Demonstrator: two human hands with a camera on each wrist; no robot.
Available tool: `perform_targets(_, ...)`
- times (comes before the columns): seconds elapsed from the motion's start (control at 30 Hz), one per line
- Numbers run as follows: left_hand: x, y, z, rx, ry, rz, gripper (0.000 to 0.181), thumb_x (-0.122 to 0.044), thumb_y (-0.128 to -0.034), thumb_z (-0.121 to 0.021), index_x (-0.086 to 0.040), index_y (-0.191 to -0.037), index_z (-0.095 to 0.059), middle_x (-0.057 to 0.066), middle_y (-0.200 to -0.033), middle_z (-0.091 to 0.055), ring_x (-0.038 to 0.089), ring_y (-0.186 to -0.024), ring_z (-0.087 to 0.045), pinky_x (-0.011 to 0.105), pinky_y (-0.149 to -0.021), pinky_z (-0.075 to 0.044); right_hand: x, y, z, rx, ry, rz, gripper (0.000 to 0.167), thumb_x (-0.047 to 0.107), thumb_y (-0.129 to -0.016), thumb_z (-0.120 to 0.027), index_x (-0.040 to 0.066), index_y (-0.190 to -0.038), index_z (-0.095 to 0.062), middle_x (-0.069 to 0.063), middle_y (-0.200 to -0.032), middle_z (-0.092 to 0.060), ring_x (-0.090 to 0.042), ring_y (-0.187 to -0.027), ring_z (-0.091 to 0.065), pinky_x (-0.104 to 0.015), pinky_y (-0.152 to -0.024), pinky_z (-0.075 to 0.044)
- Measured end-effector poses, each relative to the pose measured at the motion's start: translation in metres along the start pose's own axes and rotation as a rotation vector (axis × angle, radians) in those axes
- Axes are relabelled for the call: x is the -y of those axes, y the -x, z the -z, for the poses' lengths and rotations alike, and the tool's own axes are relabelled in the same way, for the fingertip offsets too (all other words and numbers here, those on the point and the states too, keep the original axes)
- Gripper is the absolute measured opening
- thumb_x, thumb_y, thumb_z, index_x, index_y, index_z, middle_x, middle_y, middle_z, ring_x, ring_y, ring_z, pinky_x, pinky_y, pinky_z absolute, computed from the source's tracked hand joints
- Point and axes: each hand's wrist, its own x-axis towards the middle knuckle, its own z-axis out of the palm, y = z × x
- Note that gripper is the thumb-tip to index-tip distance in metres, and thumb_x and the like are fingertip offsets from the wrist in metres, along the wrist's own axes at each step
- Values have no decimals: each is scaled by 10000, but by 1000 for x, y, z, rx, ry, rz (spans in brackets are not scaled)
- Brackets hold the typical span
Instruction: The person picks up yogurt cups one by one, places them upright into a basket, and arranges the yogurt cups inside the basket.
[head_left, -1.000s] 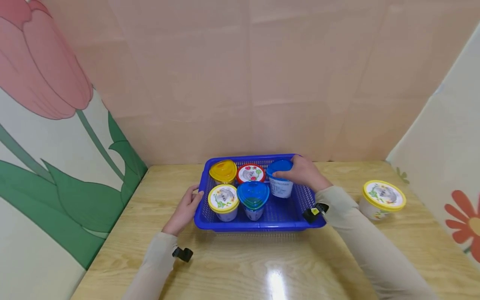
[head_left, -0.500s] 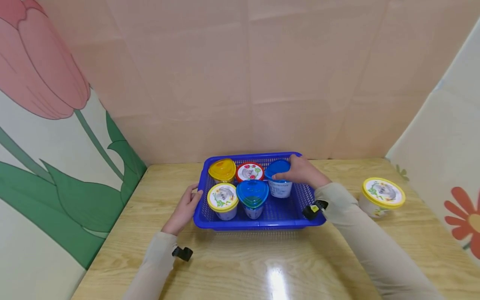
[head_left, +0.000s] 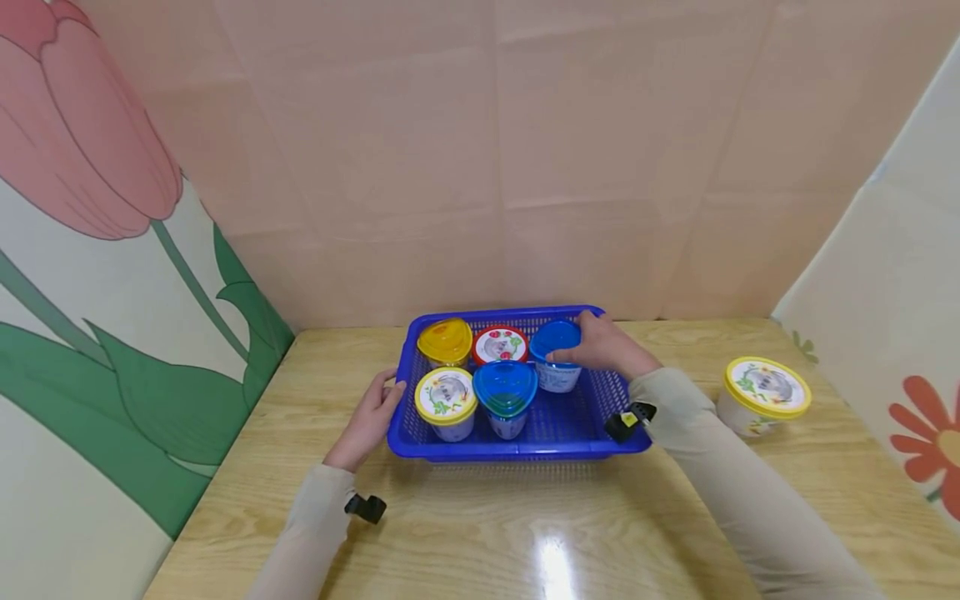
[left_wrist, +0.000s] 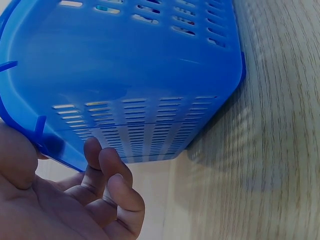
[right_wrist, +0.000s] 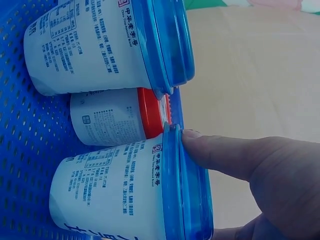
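A blue plastic basket stands on the table. My left hand holds its left rim; in the left wrist view the thumb is at the rim and the other fingers bend outside the perforated wall. With thumb and fingers my right hand grips the lid of a white blue-lidded cup at the basket's back right. In the right wrist view the thumb presses the lid's edge. Beside that cup is a red-lidded tub. In front of the tub stands another blue-lidded cup.
The basket's left part holds a yellow domed-lid cup at the back and a yellow-rimmed tub in front. Outside, a larger yellow-lidded tub stands on the wooden table, right of the basket. A wall rises behind the table.
The blue-lidded cup in my right hand has shifted very slightly and sits a little deeper in the basket. My left hand stays on the rim.
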Motion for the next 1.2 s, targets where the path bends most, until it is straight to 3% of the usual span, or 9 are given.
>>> perform_targets(0.47, 2, 0, 0, 15, 28, 0, 478, -347, -1088, -413, -112, -1499, -354, 196, -1134, -618, 236, -914, -678, 338, -762, -571, 3, 2, -2, -16, -12, -10, 971, 513, -871, -726, -115, -1469, -289, -364, -1421, -376, -506, -1300, -418, -636, -1046, -392)
perform_targets(0.53, -6, 4, 1, 20, 26, 8, 483, -320, -1091, -411, -80, -1504, -344, 210, -1138, -616, 257, -930, -677, 340, -770, -569, 4, 3, -2, -19, -12, -9, 982, 516, -863, -733, -117, -1468, -288, -365, -1422, -374, -505, -1302, -416, -636, -1046, -392)
perform_targets(0.73, -4, 3, 0, 9, 14, -3, 481, -324, -1091, -406, -71, -1496, -350, 215, -1140, -616, 255, -944, -672, 342, -790, -564, 6, 9, -1, -28, 1, -12, 981, 501, -850, -748, -115, -1465, -295, -373, -1422, -366, -503, -1295, -416, -645, -1046, -385)
perform_targets(1.0, 1, -2, -1, 7, 22, 0, 474, -346, -1090, -406, -112, -1499, -352, 205, -1167, -615, 247, -954, -676, 362, -800, -571, 4, 15, 2, -93, -45, 25, 873, 448, -863, -750, -103, -1425, -373, -321, -1383, -466, -471, -1270, -464, -606, -1043, -408)
perform_targets(1.2, 3, -2, -1, 4, 6, -11, 503, -350, -1089, -407, -61, -1498, -349, 218, -1182, -624, 249, -974, -671, 337, -810, -555, 5, 23, 8, -127, -71, 56, 843, 454, -865, -744, -89, -1415, -409, -313, -1350, -504, -456, -1229, -494, -588, -997, -447)
